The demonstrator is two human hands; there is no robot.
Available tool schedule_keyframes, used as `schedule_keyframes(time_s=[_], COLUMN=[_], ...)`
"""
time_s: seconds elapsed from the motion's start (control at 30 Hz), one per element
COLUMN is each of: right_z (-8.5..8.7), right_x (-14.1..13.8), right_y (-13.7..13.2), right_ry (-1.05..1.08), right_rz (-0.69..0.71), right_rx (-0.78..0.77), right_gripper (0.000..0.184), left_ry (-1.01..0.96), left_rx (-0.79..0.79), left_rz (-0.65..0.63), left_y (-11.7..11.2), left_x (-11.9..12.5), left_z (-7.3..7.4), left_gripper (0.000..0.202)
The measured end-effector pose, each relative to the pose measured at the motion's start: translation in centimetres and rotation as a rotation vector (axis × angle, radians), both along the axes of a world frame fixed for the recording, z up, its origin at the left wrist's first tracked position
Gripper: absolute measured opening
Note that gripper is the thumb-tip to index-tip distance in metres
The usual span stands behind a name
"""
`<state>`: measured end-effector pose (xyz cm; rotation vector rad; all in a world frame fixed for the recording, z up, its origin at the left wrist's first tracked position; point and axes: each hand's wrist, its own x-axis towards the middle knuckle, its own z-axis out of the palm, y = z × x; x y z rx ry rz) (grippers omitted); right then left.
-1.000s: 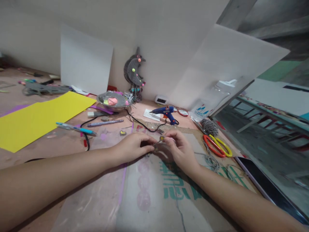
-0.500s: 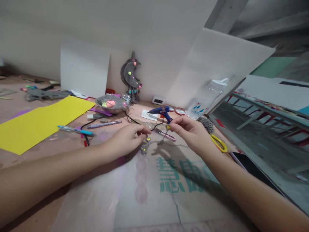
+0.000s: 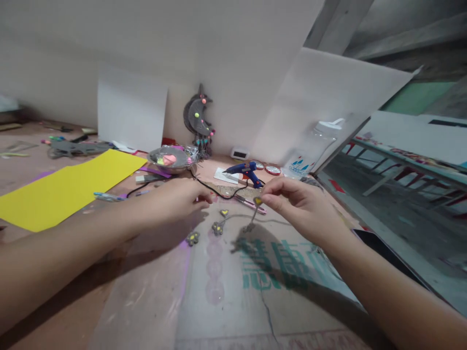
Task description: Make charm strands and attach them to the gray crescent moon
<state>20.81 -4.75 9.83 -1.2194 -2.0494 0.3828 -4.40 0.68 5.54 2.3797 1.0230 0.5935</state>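
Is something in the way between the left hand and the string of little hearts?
No, nothing visible is. The right hand pinches the top of the string of hearts, and the rest trails down onto the cardboard. The left hand hovers close beside it, with an open gap between. A black cable lies just behind, not between.

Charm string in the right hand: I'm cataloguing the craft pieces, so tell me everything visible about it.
The charm string is a thin grey cord carrying small grey felt-like pieces, some with yellow hearts. The right hand pinches its top piece above the cardboard sheet; the rest trails down and left onto it. The left hand hovers close, seemingly not touching.
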Motion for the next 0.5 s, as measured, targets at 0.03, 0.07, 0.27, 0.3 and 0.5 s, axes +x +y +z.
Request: schedule_keyframes(time_s=[0.03,0.07,0.27,0.3,0.5], right_z=[-0.1,-0.3,-1.3,-1.4,-2.1], right_x=[-0.2,-0.4,-1.3,-1.3,-1.2], right_y=[-0.2,-0.3,-0.3,-0.2,0.7], right_ry=[-0.007,-0.01,-0.022,-0.021,-0.003], right_rz=[0.008,0.015,0.057,0.061,0.051], right_rx=[-0.001,-0.004,-0.035,-0.045,-0.106], right_gripper=[0.014,0.013,0.01,0.009,0.01], left_ry=[0.056,0.061,0.05,0.059,0.098], left_rx=[0.017,0.046,0.14,0.133,0.04], left_rz=[-0.009,0.006,-0.039,-0.042,-0.065], left_y=[-0.3,-0.5,0.5,0.8,1.3], left_x=[0.4,0.9,3.2,3.4,4.5], left_z=[-0.2,-0.5,-3.4,-3.7,-3.4], left_gripper=[0.018,0.021,0.031,0.03,0.016])
